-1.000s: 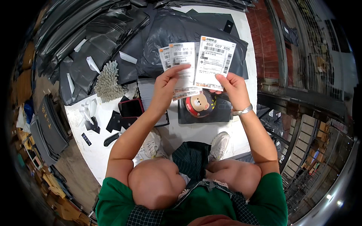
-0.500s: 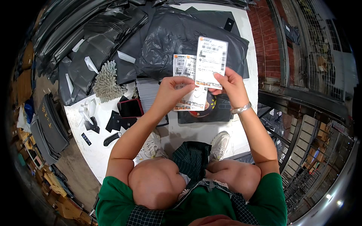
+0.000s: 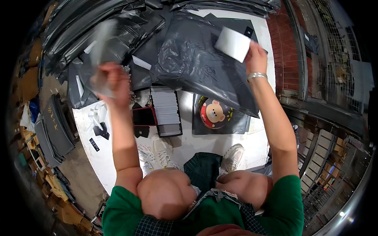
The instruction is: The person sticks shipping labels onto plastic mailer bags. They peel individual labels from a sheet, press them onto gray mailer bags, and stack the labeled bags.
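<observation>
My right hand (image 3: pixel 256 57) holds a white label sheet (image 3: pixel 233 43) up at the far right, over a large grey plastic mailer bag (image 3: pixel 197 67). My left hand (image 3: pixel 114 80) is out to the left, gripping a blurred pale strip of backing paper (image 3: pixel 100 55). Below and between my hands lies a stack of white labels (image 3: pixel 165 108) in a black tray, next to a red phone (image 3: pixel 143 116). A dark package with a bear picture (image 3: pixel 214 114) lies under the mailer's lower edge.
Piles of grey mailer bags (image 3: pixel 90 27) cover the back and left of the white surface (image 3: pixel 102 153). A brick wall (image 3: pixel 285 51) and metal railing (image 3: pixel 327 59) run along the right. My knees and white shoes (image 3: pixel 161 147) are below.
My hands held label sheets together in the middle; now they have pulled apart, the right one carrying the label up and right, the left one swinging the backing strip out left.
</observation>
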The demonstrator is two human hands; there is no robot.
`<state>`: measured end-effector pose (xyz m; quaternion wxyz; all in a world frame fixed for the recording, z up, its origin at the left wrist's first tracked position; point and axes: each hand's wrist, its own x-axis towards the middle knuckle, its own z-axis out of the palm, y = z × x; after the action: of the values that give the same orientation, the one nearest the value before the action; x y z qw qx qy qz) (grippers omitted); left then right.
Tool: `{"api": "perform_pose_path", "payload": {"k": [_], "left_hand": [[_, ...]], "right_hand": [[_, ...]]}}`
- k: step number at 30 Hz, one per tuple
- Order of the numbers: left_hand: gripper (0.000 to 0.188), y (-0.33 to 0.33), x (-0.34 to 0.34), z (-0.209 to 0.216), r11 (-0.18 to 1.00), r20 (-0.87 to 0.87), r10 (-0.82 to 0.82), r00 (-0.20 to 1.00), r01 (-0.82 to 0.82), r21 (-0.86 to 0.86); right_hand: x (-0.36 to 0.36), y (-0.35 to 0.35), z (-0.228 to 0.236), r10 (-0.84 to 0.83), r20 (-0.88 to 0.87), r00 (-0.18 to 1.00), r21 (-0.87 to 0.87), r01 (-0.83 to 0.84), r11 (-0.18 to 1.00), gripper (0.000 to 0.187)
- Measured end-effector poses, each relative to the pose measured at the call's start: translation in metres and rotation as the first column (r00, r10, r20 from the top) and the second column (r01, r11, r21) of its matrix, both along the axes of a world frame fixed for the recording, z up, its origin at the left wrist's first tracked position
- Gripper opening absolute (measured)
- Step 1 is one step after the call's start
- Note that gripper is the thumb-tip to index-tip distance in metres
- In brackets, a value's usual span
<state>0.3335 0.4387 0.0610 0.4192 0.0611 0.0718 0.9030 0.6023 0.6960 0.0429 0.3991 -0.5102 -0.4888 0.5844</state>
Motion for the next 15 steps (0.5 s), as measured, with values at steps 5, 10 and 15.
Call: {"api": "perform_pose_path", "payload": {"k": [5, 10, 15], "left_hand": [[0.014, -0.096, -0.132, -0.027, 0.608, -0.082, 0.7, 0.709, -0.652, -0.454], [0.018, -0.092, -0.094, -0.02, 0.489, -0.286, 0.657, 0.698, -0.683, -0.543], [0.035, 0.002, -0.028, -0.029, 0.586, -0.372, 0.415, 0.83, -0.557, -0.589]], "right_hand": [[-0.057, -0.047, -0.066, 0.196, 0.902, 0.384, 0.282, -0.869, 0.407, 0.016], [-0.066, -0.077, -0.082, 0.426, 0.687, 0.588, 0.383, -0.792, 0.476, 0.02], [-0.094, -0.048, -0.116, -0.021, 0.934, 0.358, 0.347, -0.889, 0.298, 0.048]]}}
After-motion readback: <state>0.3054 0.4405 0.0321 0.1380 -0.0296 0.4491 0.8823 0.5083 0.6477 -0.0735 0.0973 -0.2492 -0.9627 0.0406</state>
